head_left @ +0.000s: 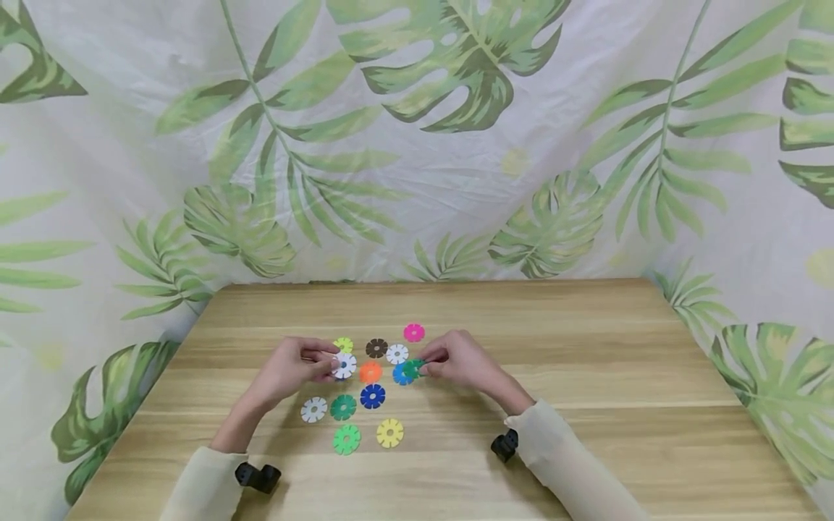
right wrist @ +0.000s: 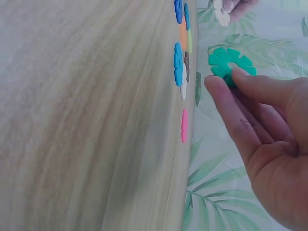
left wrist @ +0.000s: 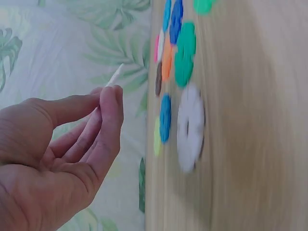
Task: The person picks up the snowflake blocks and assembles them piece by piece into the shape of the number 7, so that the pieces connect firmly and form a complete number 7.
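A white notched plastic disc (head_left: 345,366) is pinched between the thumb and fingers of my left hand (head_left: 291,367), held above the table; the left wrist view shows this white disc (left wrist: 114,75) nearly edge-on. My right hand (head_left: 464,362) pinches a green notched disc (right wrist: 232,65), raised off the wood at the right of the group. Beneath that green disc, in the head view, a light blue disc (head_left: 402,374) lies partly covered. An orange disc (head_left: 371,373) lies flat between the two hands, and a yellow-green disc (head_left: 343,344) shows behind the left fingers.
Several more discs lie flat on the wooden table (head_left: 586,347): pink (head_left: 413,333), brown (head_left: 376,348), dark blue (head_left: 373,396), bright green (head_left: 347,439), yellow (head_left: 390,433). A leaf-patterned cloth (head_left: 417,174) hangs behind the table. Small black cameras (head_left: 258,477) are worn on both wrists.
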The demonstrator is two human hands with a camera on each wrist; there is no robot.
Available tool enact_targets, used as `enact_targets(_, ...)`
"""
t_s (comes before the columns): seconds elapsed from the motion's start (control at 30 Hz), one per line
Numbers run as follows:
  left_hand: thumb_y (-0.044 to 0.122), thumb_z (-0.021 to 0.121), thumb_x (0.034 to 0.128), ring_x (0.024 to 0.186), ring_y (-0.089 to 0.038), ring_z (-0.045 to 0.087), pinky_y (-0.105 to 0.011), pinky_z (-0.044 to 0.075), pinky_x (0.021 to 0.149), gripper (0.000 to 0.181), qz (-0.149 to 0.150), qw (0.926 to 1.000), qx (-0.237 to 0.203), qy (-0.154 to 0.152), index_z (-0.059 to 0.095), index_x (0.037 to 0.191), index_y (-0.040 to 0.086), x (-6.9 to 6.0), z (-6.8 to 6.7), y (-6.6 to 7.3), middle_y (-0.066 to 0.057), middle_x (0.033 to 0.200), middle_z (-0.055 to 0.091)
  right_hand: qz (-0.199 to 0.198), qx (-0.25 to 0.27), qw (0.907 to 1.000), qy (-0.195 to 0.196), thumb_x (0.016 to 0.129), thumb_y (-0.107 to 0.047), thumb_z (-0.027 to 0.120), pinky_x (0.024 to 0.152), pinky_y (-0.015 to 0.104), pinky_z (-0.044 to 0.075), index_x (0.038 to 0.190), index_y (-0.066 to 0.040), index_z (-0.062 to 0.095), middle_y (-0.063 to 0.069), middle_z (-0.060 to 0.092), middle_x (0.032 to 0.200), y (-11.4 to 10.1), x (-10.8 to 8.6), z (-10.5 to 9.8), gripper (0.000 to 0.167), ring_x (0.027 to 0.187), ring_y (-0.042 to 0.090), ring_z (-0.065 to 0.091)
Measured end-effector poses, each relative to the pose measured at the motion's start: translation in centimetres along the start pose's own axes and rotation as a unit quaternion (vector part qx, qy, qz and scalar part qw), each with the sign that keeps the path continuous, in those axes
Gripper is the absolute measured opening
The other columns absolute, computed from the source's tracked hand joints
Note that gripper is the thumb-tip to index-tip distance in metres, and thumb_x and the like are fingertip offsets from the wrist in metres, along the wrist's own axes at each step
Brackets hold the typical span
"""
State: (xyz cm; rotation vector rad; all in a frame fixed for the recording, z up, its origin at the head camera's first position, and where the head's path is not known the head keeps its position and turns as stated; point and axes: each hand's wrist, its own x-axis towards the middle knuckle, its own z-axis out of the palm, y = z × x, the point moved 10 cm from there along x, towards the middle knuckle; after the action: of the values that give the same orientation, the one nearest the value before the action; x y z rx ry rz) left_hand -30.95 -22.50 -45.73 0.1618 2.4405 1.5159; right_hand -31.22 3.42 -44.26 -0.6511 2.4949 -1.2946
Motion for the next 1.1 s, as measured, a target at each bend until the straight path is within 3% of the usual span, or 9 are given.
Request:
enact_targets(0.13, 0.010, 0.075, 0.0969, 0.087, -0.031, 0.079, -0.041, 0.067, 0.081, 0.034, -0.012, 0.9994, -0.031, -0.001, 0.068, 0.125, -0.008, 0.1, 1.3, 0.3, -0.016, 0.100, 0.079, 0.003, 0.050, 0.9987, 0.004, 0.093, -0.001, 0.076, 0.075, 0.039, 0.067, 0.107, 0.002, 0.079, 0.019, 0.081, 0.101, -0.2, -0.2, -0.1, 0.015, 0.086, 0.034, 0.080)
enact_targets(0.3, 0.011, 0.074, 0.0981, 0.089, -0.026, 0.080, -0.036, 0.067, 0.083, 0.036, -0.036, 0.9949, -0.093, -0.014, 0.067, 0.129, -0.006, 0.2, 3.0, 0.5, -0.016, 0.106, 0.081, 0.007, 0.056, 0.9982, 0.018, 0.093, -0.002, 0.077, 0.077, 0.044, 0.067, 0.101, -0.002, 0.080, 0.016, 0.081, 0.096, -0.5, -0.7, -0.7, 0.009, 0.085, 0.034, 0.079)
enact_targets(0.6, 0.005, 0.066, 0.1016, 0.089, -0.019, 0.079, -0.034, 0.066, 0.087, 0.035, -0.057, 0.9843, -0.164, -0.028, 0.060, 0.132, -0.012, 0.3, 5.0, 1.0, -0.016, 0.109, 0.079, -0.021, 0.036, 0.9974, 0.059, 0.090, -0.007, 0.082, 0.063, 0.021, 0.059, 0.096, -0.005, 0.082, 0.010, 0.082, 0.090, -1.0, -1.2, -1.8, 0.007, 0.079, 0.027, 0.078)
enact_targets(0.8, 0.002, 0.068, 0.0997, 0.084, -0.017, 0.079, -0.029, 0.066, 0.082, 0.032, -0.064, 0.9755, -0.206, -0.045, 0.061, 0.126, -0.015, 0.1, 6.6, 1.1, -0.010, 0.100, 0.078, -0.050, 0.057, 0.9948, 0.068, 0.089, -0.006, 0.082, 0.062, 0.021, 0.060, 0.095, -0.001, 0.081, 0.012, 0.082, 0.088, -1.0, -1.6, -2.0, 0.007, 0.077, 0.027, 0.078)
enact_targets(0.93, 0.003, 0.070, 0.0985, 0.082, -0.017, 0.080, -0.029, 0.066, 0.081, 0.035, -0.062, 0.9700, -0.225, -0.068, 0.060, 0.127, -0.015, 0.2, 8.4, 1.6, -0.008, 0.096, 0.079, -0.049, 0.061, 0.9944, 0.071, 0.088, -0.008, 0.084, 0.060, 0.020, 0.058, 0.093, -0.003, 0.082, 0.011, 0.081, 0.087, -0.3, -2.5, -2.2, 0.007, 0.075, 0.027, 0.077)
enact_targets(1.1, 0.002, 0.070, 0.0986, 0.083, -0.016, 0.079, -0.030, 0.066, 0.082, 0.036, -0.058, 0.9660, -0.238, -0.081, 0.059, 0.127, -0.017, 0.1, 9.7, 2.3, -0.009, 0.096, 0.078, -0.047, 0.068, 0.9943, 0.066, 0.088, -0.011, 0.085, 0.062, 0.020, 0.059, 0.093, -0.007, 0.083, 0.010, 0.081, 0.089, 0.3, -3.3, -2.1, 0.007, 0.074, 0.023, 0.076)
